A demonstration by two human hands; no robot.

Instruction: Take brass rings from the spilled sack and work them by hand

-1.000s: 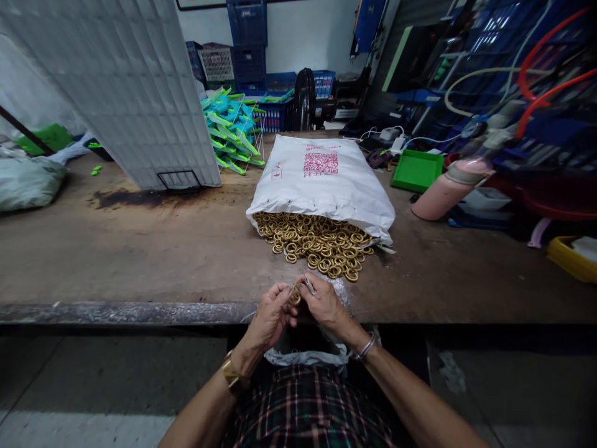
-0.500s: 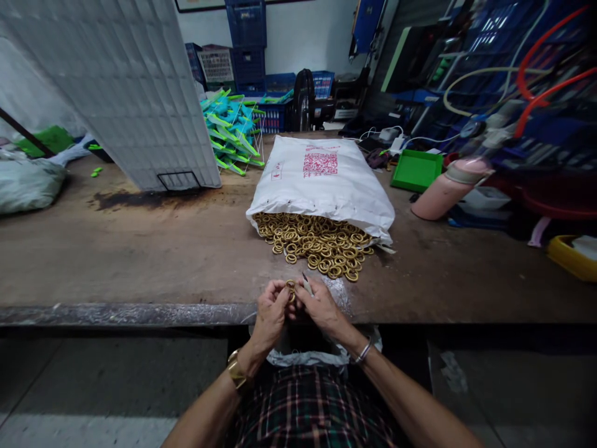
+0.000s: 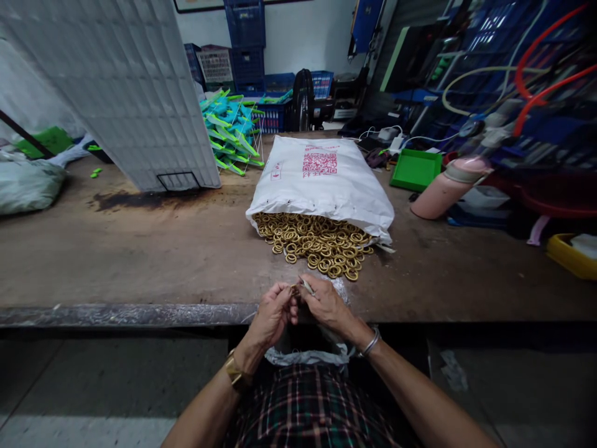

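My left hand (image 3: 275, 311) pinches a small brass-coloured ring (image 3: 293, 290) between thumb and fingertips, just over the table's front edge. Close against it, my right hand (image 3: 329, 305) grips a small knife (image 3: 306, 285) with a pale handle and a thin pointed tip. The tip sits near the ring; whether it touches is too small to tell. Beyond both hands, a heap of brass-coloured rings (image 3: 321, 244) spills from the mouth of a white woven sack (image 3: 284, 168) with red print. Below my hands, an open bag (image 3: 305, 358) hangs at the table edge.
On the brown table (image 3: 140, 261), a white ribbed panel (image 3: 140, 99) stands at left beside green and blue plastic pieces (image 3: 233, 134). To the right are a green tray (image 3: 416, 170), a pink bottle (image 3: 436, 196) and a yellow container (image 3: 571, 255).
My right hand has turned slightly, its knuckles higher and the knife lying flatter. The ring between my fingers has tilted. My hands stay in nearly the same place.
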